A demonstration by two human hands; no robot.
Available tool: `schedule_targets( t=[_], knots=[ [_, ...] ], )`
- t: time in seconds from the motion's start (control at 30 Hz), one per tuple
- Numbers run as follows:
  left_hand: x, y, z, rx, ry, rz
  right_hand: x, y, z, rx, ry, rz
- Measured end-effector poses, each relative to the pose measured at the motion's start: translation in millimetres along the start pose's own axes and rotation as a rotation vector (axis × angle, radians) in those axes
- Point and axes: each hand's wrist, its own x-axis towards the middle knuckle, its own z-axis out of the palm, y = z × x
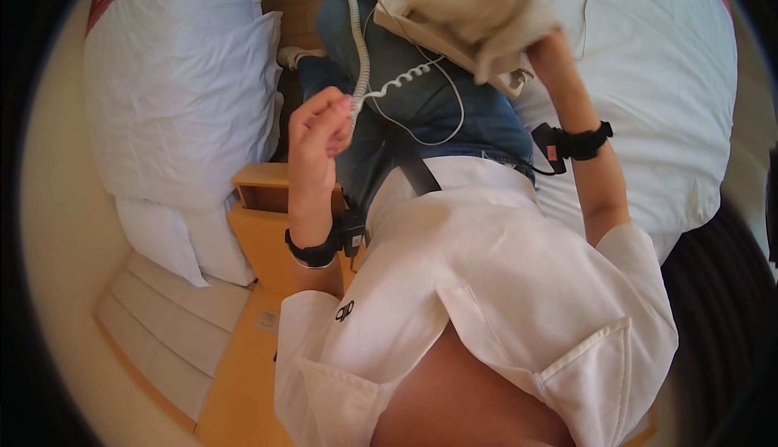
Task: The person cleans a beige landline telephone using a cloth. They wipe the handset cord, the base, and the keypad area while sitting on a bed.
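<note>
So from the head view: the left hand (320,129) is pinched shut on the coiled phone cord (357,42), lifting it clear, I'd guess so it doesn't drag across the work. The right hand (541,42) is closed on a beige cloth (485,21), pressed onto a cream desk telephone (421,9) that sits up over the person's lap, just beside the white bed (648,82), probably for easier reach. Count: one phone, one cloth, one coiled cord plus a thin white cable (454,98), two pillows (178,82) stacked on the left, one wooden nightstand (259,228) below them.
</note>
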Motion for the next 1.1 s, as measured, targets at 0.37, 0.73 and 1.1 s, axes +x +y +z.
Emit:
schedule_targets(
  t=[0.37, 0.73, 1.1],
  knots=[
    [12, -13, 22, 1.135, 0.013, -0.046, -12, -40, -5, -1.280, -0.299, -0.618],
    [26, -27, 22, 0.829, -0.088, -0.093, -18, -22, 36, -1.077, -0.540, -0.389],
    [10, -14, 41, 0.738, -0.025, 0.174, -13, -25, 100, -0.957, -0.763, -0.285]
  ],
)
